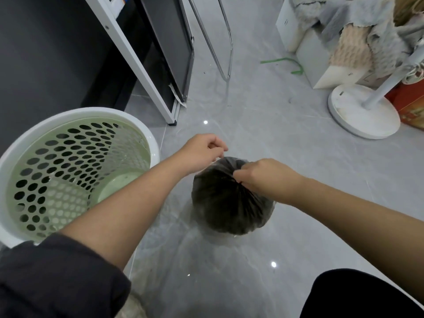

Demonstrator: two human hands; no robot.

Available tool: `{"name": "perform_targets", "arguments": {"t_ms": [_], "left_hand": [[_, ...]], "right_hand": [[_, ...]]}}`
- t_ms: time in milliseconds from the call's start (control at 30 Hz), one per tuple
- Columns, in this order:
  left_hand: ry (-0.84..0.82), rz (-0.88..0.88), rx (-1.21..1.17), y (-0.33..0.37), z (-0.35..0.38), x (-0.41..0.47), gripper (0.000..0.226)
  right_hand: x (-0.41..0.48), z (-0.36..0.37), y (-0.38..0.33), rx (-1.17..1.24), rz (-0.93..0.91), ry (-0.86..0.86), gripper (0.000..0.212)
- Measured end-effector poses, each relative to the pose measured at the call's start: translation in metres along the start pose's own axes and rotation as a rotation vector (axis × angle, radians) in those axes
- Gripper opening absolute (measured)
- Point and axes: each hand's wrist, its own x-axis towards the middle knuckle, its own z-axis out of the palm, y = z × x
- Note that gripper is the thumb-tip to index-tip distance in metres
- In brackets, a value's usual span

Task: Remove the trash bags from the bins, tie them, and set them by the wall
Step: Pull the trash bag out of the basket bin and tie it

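Note:
A dark, half-clear trash bag sits full and rounded on the grey floor in the middle of the view. My right hand grips its gathered neck, the plastic bunched into folds under the fingers. My left hand is just up and left of the bag's top, fingers curled and pinching a thin piece of the bag's plastic. To the left stands a pale green perforated bin with a white rim, with no bag inside it.
A dark wall runs along the left behind the bin. A white-framed board and a black panel lean there. A chrome chair leg, a white fan base, white boxes with fabric and green tape lie beyond.

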Motion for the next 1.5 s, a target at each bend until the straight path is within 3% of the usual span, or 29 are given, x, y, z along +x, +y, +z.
{"name": "perform_targets", "arguments": {"t_ms": [67, 200, 400, 500, 567, 667, 833, 967, 1100, 1333, 1500], "left_hand": [[-0.095, 0.077, 0.031, -0.002, 0.007, 0.006, 0.022], [-0.359, 0.179, 0.168, -0.007, 0.027, 0.013, 0.044], [-0.535, 0.222, 0.263, 0.004, 0.037, 0.024, 0.06], [-0.585, 0.318, 0.401, 0.012, 0.041, 0.027, 0.048], [-0.545, 0.344, 0.452, 0.008, 0.044, 0.032, 0.037], [-0.473, 0.29, 0.406, 0.001, 0.04, 0.035, 0.027], [-0.569, -0.015, -0.067, -0.004, 0.031, 0.024, 0.019], [-0.449, -0.187, -0.242, -0.007, 0.037, 0.021, 0.009], [-0.364, -0.339, -0.315, -0.007, 0.043, 0.017, 0.005], [-0.205, -0.389, -0.404, -0.015, 0.048, 0.002, 0.008], [0.054, -0.301, -0.414, -0.017, 0.053, -0.01, 0.008]], "right_hand": [[-0.01, -0.002, 0.002, -0.046, -0.137, 0.001, 0.029], [-0.02, 0.001, 0.012, -0.128, -0.273, 0.04, 0.017], [-0.02, 0.012, 0.03, -0.102, -0.415, 0.037, 0.025], [-0.016, 0.016, 0.033, -0.092, -0.461, 0.042, 0.039], [-0.014, 0.017, 0.034, -0.068, -0.484, 0.05, 0.035], [-0.013, 0.017, 0.035, -0.078, -0.506, 0.063, 0.023], [-0.014, 0.019, 0.037, -0.096, -0.507, 0.086, 0.02], [-0.011, 0.018, 0.035, -0.081, -0.491, 0.116, 0.018], [-0.007, 0.012, 0.035, 0.048, -0.377, 0.114, 0.007], [-0.015, 0.028, 0.025, 0.698, 0.129, 0.079, 0.009], [-0.014, 0.044, -0.005, 1.1, 0.614, 0.358, 0.019]]}}
